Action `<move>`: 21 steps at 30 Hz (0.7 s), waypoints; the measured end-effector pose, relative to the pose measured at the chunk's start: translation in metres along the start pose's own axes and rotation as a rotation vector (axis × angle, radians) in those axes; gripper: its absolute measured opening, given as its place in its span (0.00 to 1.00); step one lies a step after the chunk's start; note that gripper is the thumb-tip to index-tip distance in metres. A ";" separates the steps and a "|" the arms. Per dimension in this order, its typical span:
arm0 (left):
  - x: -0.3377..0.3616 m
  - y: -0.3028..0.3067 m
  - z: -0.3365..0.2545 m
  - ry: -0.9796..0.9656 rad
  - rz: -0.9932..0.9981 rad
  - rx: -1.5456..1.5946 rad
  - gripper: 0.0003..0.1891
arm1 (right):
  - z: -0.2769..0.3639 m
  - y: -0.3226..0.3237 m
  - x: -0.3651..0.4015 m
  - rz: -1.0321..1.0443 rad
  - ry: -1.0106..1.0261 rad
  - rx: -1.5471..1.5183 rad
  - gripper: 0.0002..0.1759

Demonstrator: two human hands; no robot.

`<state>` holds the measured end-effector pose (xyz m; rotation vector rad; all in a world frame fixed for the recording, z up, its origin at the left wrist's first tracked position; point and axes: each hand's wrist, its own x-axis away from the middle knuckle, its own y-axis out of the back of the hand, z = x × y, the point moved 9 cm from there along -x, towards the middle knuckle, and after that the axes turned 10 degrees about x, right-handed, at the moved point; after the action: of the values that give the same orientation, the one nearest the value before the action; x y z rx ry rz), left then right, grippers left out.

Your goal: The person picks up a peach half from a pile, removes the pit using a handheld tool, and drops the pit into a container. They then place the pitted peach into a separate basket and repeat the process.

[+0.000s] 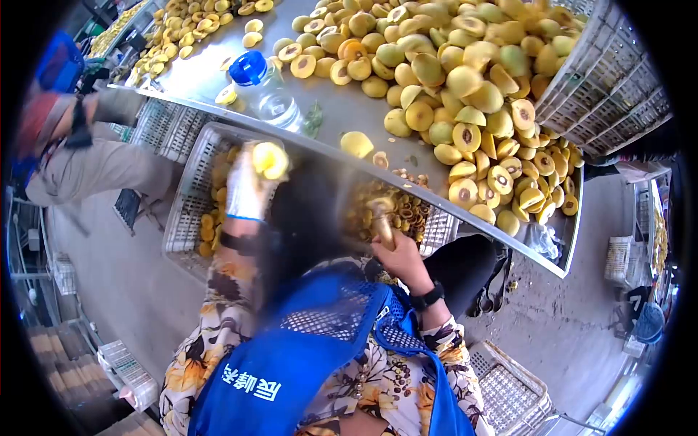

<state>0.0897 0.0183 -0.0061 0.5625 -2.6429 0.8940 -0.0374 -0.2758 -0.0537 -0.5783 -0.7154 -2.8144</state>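
Note:
My left hand (247, 185), in a white glove, is closed around a pale yellow peach half (270, 160) above a crate (174, 229) at the left. More yellow peach pieces (209, 231) lie in that crate. In my bare right hand (401, 260) is a short hand tool (382, 220) with a thick light-brown handle, held upright; its blurred head is hard to make out. Behind the tool, a second crate (440, 231) contains brown and yellow peach scraps (414, 211). The two hands are apart, either side of my dark, blurred lap.
A metal table (327, 120) bears a large heap of halved peaches (436, 73). A tipped white basket (607, 83) leans at its right. Near the table edge stands a clear bottle with a blue cap (276, 105). Another person's leg (109, 163) is at the left.

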 end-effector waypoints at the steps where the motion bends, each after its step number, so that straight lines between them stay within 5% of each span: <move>1: -0.017 0.036 -0.014 -0.398 -0.017 -0.517 0.16 | -0.003 0.010 0.017 -0.105 0.131 0.279 0.11; 2: -0.036 0.065 -0.030 -0.445 -0.086 -0.844 0.16 | 0.011 0.006 0.024 -0.214 0.301 0.526 0.13; 4: -0.013 0.014 -0.090 -0.709 -0.171 -1.217 0.16 | 0.014 0.003 -0.009 -0.092 0.102 0.244 0.14; 5: -0.025 0.011 -0.085 -0.860 -0.039 -1.221 0.16 | 0.007 -0.001 -0.011 -0.010 -0.018 0.118 0.14; 6: 0.007 -0.026 -0.063 -1.309 0.161 -1.625 0.12 | -0.008 -0.004 -0.018 -0.109 0.058 0.107 0.15; 10: 0.043 -0.116 -0.007 -1.155 0.403 -1.433 0.16 | 0.010 0.018 -0.003 -0.248 -0.029 0.032 0.11; 14: 0.078 -0.194 0.052 -1.244 0.531 -1.434 0.19 | -0.004 0.028 0.004 -0.358 -0.039 -0.051 0.09; 15: 0.073 -0.211 0.068 -0.943 0.674 -1.499 0.25 | 0.002 0.033 0.011 -0.361 -0.056 -0.041 0.09; 21: 0.105 -0.315 0.104 -1.404 0.905 -1.342 0.29 | 0.012 0.053 0.043 -0.524 0.009 -0.122 0.08</move>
<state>0.1239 -0.3055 0.1170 -0.6930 -3.5657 -1.9239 -0.0587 -0.3194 -0.0033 -0.4466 -0.7943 -3.3597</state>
